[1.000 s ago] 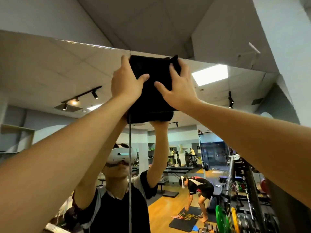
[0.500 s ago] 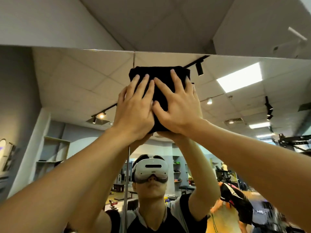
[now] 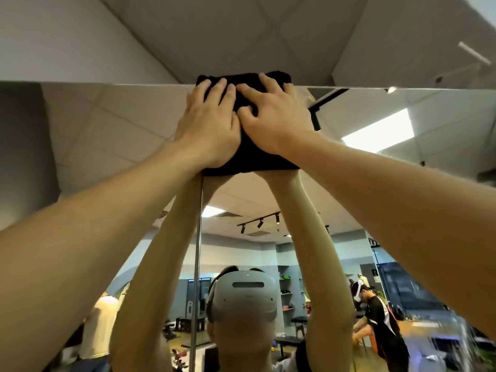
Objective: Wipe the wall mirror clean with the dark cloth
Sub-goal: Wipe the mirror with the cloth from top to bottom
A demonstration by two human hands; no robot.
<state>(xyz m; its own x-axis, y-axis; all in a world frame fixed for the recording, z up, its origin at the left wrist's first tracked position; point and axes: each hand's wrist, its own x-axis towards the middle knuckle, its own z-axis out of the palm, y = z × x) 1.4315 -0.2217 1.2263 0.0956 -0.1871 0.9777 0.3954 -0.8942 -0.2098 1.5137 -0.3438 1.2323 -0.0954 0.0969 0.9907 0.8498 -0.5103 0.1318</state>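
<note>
Up at the wall mirror's [image 3: 107, 135] top edge, both hands — left hand [image 3: 208, 127], right hand [image 3: 273, 119] — press the dark cloth [image 3: 255, 157] flat, fingers spread; overreaching could drag it off the glass.

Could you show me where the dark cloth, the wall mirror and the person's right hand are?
dark cloth [image 3: 249, 159], head view, its uncovered lower part.
wall mirror [image 3: 107, 130], head view, bare glass on the left side.
right hand [image 3: 276, 122], head view, the back of the hand.

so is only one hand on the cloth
No, the left hand and right hand both press the cloth flat on the mirror.
</note>
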